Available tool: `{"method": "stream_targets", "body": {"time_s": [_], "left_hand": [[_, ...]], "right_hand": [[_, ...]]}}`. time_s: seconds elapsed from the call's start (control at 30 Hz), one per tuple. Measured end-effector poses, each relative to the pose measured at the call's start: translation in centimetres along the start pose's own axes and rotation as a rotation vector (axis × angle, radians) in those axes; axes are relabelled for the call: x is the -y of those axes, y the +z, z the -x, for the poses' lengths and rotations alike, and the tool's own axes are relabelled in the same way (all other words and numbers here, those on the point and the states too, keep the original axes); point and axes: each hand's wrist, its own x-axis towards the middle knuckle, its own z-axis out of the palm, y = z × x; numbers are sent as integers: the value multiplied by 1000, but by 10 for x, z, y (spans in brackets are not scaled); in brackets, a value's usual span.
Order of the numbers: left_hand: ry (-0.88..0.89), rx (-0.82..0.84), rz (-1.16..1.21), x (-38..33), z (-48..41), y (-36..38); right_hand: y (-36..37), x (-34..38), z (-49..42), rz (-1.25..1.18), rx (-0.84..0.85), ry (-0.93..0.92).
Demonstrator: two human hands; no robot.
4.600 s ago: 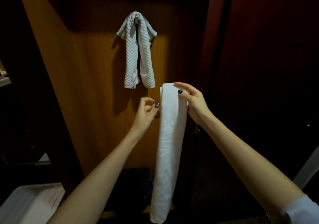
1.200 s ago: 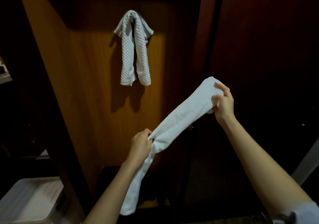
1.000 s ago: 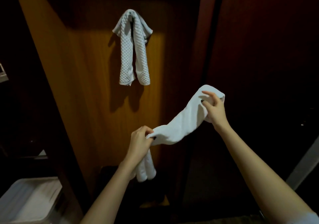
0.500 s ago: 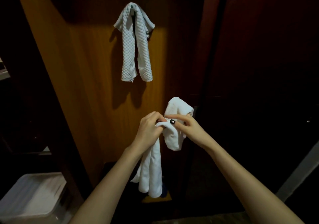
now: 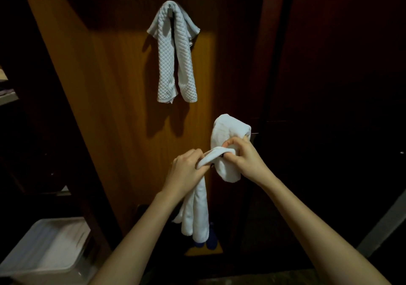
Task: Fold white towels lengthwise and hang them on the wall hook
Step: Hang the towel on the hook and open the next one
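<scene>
Nearest the camera, I am seeing two bare forearms reaching up and forward into a dim closet space. At the lower left, a white plastic bin (image 5: 50, 240) is sitting on the floor, well apart from the hands.

The left hand (image 5: 184, 172) is gripping a smooth white towel (image 5: 230, 128), fingers curled round a narrow bunched section. From that grip, two folded lengths are hanging straight down side by side below the wrist. The right hand (image 5: 248, 159) is meeting the left, its fingers and thumb pinching the same band of cloth where it is crossing between the hands. Above the right hand the towel is rising in a rounded loop, and a short rounded end is drooping just beneath the knuckles. I am recording both hands as closed on the cloth, almost touching each other.

Behind the hanging ends, low down, something blue (image 5: 211, 242) is showing; I cannot tell what it is.

Farther back, an orange-brown wooden panel (image 5: 123, 109) is standing upright. High on it, a white waffle-weave towel (image 5: 173, 54) is hanging draped over the wall hook (image 5: 170, 10), its two ends dangling nearly level, well above the hands.
</scene>
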Motion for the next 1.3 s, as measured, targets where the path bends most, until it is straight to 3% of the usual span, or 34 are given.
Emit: {"method": "stream_targets", "body": {"time_s": [0.27,0.57,0.77,1.1,1.3], "left_hand": [[-152,106,61,9,8,19],[-42,-198,103,1,-6,7],[96,-170,-20,4,-7,0],[161,-240,-70,4,-7,-8],[-5,-191,230,13,-11,-12]], "right_hand": [[-15,-6,-4,-48,-63,39],[-26,-22,-6,0,-133,94],[-25,-26,-8,31,-139,122],[-22,-16,-19,91,-119,130],[-21,-11,-20,80,-98,143]]}}
